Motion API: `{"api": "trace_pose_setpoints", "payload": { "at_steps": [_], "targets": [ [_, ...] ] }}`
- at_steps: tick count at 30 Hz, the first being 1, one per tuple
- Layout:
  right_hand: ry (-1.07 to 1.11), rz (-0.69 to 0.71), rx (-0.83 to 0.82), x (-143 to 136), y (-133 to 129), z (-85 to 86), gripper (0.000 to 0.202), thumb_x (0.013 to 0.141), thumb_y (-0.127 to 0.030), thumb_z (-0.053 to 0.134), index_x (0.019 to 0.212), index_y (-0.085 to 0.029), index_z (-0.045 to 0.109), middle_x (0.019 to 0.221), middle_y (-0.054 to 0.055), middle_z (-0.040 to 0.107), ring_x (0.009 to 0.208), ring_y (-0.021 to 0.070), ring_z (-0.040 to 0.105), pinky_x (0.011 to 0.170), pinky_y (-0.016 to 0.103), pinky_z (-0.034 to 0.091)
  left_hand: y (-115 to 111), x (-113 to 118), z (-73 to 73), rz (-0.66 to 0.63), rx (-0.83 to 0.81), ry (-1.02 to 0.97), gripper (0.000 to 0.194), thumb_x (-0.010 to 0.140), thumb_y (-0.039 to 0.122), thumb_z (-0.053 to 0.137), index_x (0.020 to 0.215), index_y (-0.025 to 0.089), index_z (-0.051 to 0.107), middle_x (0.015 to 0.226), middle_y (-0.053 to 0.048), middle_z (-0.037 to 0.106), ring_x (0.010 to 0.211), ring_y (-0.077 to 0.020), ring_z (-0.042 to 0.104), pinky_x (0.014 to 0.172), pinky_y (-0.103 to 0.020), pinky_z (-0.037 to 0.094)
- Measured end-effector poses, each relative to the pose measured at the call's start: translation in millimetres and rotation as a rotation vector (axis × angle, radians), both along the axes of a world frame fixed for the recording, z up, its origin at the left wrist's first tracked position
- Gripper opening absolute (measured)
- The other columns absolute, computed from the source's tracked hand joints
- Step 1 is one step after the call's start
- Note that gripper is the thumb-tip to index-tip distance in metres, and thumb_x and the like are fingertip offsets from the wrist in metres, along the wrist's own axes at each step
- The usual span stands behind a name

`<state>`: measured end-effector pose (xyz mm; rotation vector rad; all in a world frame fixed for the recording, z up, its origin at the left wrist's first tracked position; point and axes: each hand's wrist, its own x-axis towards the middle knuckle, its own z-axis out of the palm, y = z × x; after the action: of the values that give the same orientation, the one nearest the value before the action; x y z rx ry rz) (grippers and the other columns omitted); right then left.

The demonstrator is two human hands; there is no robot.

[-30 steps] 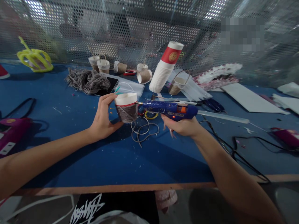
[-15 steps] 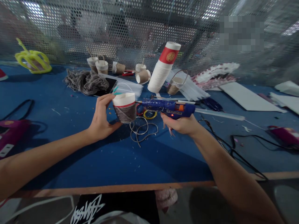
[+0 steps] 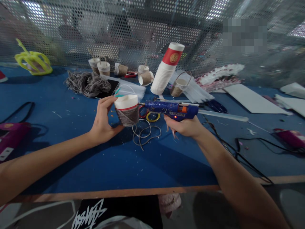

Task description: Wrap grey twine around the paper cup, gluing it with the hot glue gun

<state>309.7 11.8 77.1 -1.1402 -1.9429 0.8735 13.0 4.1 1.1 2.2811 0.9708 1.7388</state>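
My left hand [image 3: 104,119] grips a paper cup [image 3: 127,111] by its left side, slightly tilted above the table. Grey yarn is wound round most of the cup; a red band and white rim show above the yarn. In my right hand [image 3: 183,125] is a blue hot glue gun [image 3: 166,108] with an orange part and a small red light. Its nozzle points left and is at the cup's right side, just below the rim; whether it touches I cannot tell. A clear glue stick [image 3: 224,116] sticks out of its back. Beneath the cup, a loose strand of grey yarn [image 3: 149,139] lies curled.
Behind are a grey yarn bundle [image 3: 88,84], a leaning stack of paper cups [image 3: 163,76], several yarn-wrapped cups and bundled glue sticks [image 3: 195,90]. A yellow roll [image 3: 153,117] lies under the glue gun. White boards [image 3: 254,98] and black cords [image 3: 247,162] lie right; a magenta device [image 3: 14,136] lies left.
Almost nothing differs. The glue gun and my right hand have shifted very slightly left; the cup stays in my left hand at nearly the same spot.
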Motion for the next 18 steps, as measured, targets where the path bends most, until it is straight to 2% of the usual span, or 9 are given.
{"api": "trace_pose_setpoints", "payload": {
  "at_steps": [1,6,9,11,13,15,18],
  "targets": [
    [-0.009,-0.004,-0.026,-1.3,-0.6,0.5,0.032,0.078,-0.022,0.070,0.051,-0.024,0.054,0.041,-0.005,0.050,0.037,0.0110,0.044,0.039,0.027,0.039,-0.3,0.4,0.0,0.000,-0.006,-0.005,0.083,0.073,0.031,0.082,0.142,0.027,0.037,0.136,-0.012,0.043,0.134,-0.0327,0.050,0.107,-0.053,0.055],
    [-0.173,-0.020,0.075,-10.8,2.0,5.4,0.028,0.083,-0.032,0.063,0.058,-0.024,0.052,0.044,-0.004,0.049,0.040,0.0123,0.045,0.041,0.027,0.039,-1.1,0.2,0.0,-0.041,-0.017,-0.013,0.082,0.075,0.032,0.081,0.143,0.029,0.037,0.137,-0.013,0.042,0.134,-0.0334,0.051,0.107,-0.054,0.055],
    [-0.372,-0.068,0.232,-14.8,9.1,6.1,0.018,0.081,-0.035,0.065,0.072,-0.023,0.054,0.065,0.000,0.060,0.056,0.0160,0.054,0.053,0.029,0.043,-3.0,-0.3,2.6,-0.037,0.004,0.029,0.084,0.072,0.031,0.083,0.143,0.029,0.037,0.135,-0.014,0.043,0.132,-0.0360,0.051,0.104,-0.058,0.056],
    [-0.621,-0.116,0.305,-15.6,14.7,4.0,0.016,0.078,-0.031,0.067,0.083,-0.021,0.055,0.084,0.006,0.064,0.066,0.0198,0.058,0.060,0.033,0.044,-5.3,0.0,5.5,-0.009,-0.001,0.066,0.084,0.072,0.033,0.083,0.143,0.029,0.038,0.133,-0.014,0.044,0.131,-0.0362,0.050,0.102,-0.057,0.056],
    [-0.848,-0.156,0.299,-13.4,20.1,0.5,0.020,0.075,-0.023,0.065,0.093,-0.018,0.056,0.100,0.012,0.062,0.070,0.0221,0.059,0.062,0.036,0.045,-7.3,0.6,8.3,0.019,0.002,0.094,0.085,0.072,0.035,0.083,0.143,0.029,0.037,0.132,-0.013,0.044,0.130,-0.0352,0.049,0.101,-0.056,0.056],
    [-0.917,-0.149,0.268,-6.3,24.8,-2.5,0.030,0.074,-0.019,0.064,0.103,-0.017,0.056,0.112,0.015,0.058,0.075,0.0237,0.061,0.065,0.038,0.049,-8.5,1.3,10.0,0.042,0.020,0.118,0.084,0.073,0.037,0.082,0.144,0.028,0.037,0.130,-0.013,0.045,0.128,-0.0335,0.050,0.099,-0.053,0.057],
    [-0.849,-0.073,0.303,12.5,28.2,-1.2,0.043,0.073,-0.026,0.071,0.112,-0.018,0.055,0.119,0.016,0.055,0.103,0.0338,0.061,0.084,0.047,0.054,-8.0,2.1,10.2,0.078,0.052,0.138,0.083,0.074,0.040,0.080,0.144,0.027,0.037,0.128,-0.012,0.047,0.123,-0.0317,0.051,0.097,-0.051,0.058]
  ]
}}
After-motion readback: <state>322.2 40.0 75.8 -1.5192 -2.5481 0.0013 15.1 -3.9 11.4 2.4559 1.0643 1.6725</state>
